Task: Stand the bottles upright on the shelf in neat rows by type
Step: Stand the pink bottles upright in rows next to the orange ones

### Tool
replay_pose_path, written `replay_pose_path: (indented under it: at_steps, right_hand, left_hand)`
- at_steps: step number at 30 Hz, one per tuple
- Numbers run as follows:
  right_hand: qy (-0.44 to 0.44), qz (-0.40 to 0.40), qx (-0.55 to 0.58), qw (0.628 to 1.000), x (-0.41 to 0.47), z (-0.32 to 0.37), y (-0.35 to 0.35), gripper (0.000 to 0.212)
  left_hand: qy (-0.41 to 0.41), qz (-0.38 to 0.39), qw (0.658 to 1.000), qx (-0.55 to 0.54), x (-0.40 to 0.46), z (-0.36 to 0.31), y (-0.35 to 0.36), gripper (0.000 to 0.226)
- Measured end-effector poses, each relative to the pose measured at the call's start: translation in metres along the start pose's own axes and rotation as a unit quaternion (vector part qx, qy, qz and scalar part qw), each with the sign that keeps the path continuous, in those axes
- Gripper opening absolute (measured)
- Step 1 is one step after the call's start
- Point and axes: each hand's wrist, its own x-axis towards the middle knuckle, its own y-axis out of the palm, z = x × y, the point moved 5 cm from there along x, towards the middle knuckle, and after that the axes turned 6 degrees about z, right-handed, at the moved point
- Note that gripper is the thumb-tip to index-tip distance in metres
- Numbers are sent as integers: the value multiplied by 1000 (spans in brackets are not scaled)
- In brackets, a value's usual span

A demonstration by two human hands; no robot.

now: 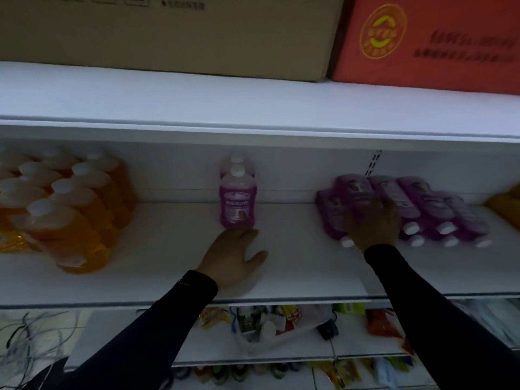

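Two purple bottles [237,201] with white caps stand upright, one behind the other, at the middle of the white shelf [295,266]. My left hand [233,256] lies flat on the shelf just in front of them, fingertips at the front bottle's base. To the right, several purple bottles [433,209] lie on their sides with caps toward me. My right hand [372,223] grips one lying purple bottle [356,192] at the left of that pile. Orange bottles [73,209] stand in rows at the left.
A cardboard box [168,35] and a red box [427,43] sit on the shelf above. A yellow package [506,206] shows at the far right edge. Below are lower shelves with mixed packets [267,322] and tangled cables [31,333].
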Motion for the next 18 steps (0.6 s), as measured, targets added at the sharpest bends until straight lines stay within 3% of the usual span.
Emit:
replay_pose_path:
  at_steps: [2, 4, 9, 11, 13, 15, 18]
  right_hand:
    - [9, 62, -74, 995, 5, -12, 7, 88]
    - [-18, 71, -91, 993, 11, -16, 9, 89]
    - [-68, 103, -4, 992, 21, -27, 1, 90]
    - [-130, 110, 76, 982, 21, -28, -9, 85]
    - [-236, 145, 107, 955, 24, -23, -22, 79]
    - [-323, 207, 82, 920, 23, -16, -33, 82]
    - [-456, 237, 54, 856, 12, 1, -46, 85]
  left_hand:
    - [10, 1, 1000, -13, 12, -23, 1, 68]
    - [14, 1, 1000, -21, 24, -47, 3, 66]
    - [22, 2, 1000, -21, 57, -100, 12, 66]
    - [28, -11, 999, -15, 69, -114, 12, 68]
    - [37, -30, 999, 6, 81, -124, 11, 73]
    - [43, -47, 998, 22, 91, -130, 8, 86]
    - [52, -33, 997, 56, 101, -130, 8, 105]
